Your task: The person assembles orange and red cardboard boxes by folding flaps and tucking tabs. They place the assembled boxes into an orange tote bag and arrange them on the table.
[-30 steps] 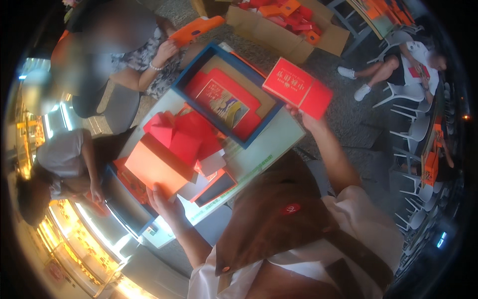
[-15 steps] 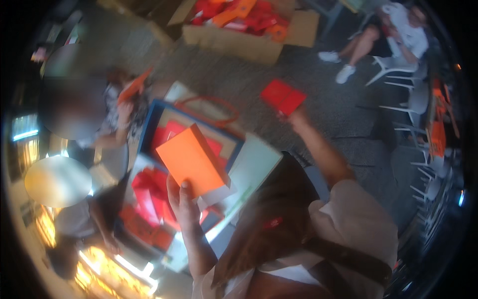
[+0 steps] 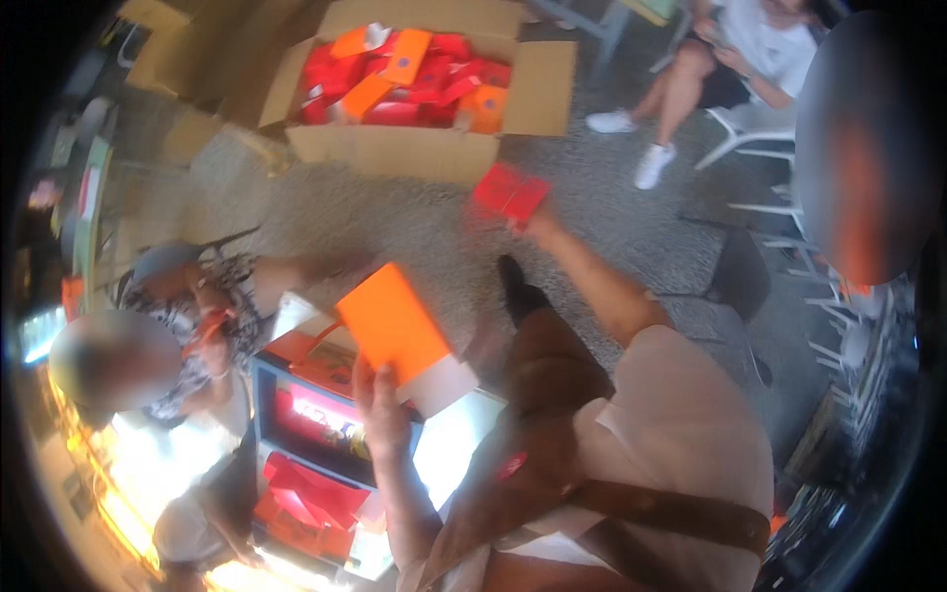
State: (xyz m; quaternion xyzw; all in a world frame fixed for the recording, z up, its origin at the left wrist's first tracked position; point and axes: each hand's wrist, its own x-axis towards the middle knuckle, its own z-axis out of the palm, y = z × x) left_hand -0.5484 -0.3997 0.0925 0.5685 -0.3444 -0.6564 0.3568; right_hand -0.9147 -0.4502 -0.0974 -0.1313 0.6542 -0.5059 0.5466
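Note:
My left hand grips a flat orange packet from below, with the thumb on its face. A pale grey flap or panel shows at the packet's lower right end. Out to the right, my outstretched right hand holds a flat red packet by its near edge; its fingers are partly hidden. That packet appears just in front of a large open carton filled with similar red and orange packets. Left of my left hand, a dark-blue-edged tray contains red items.
Red folded pieces lie by the tray on a pale table. On the left, a seated person handles something reddish; another person is nearer. Someone in white sits far right beside pale chairs.
The view has shifted, bringing the carton fully into sight. My right hand with the red packet now appears closer to the carton. My left hand keeps the orange packet raised; a foot now shows.

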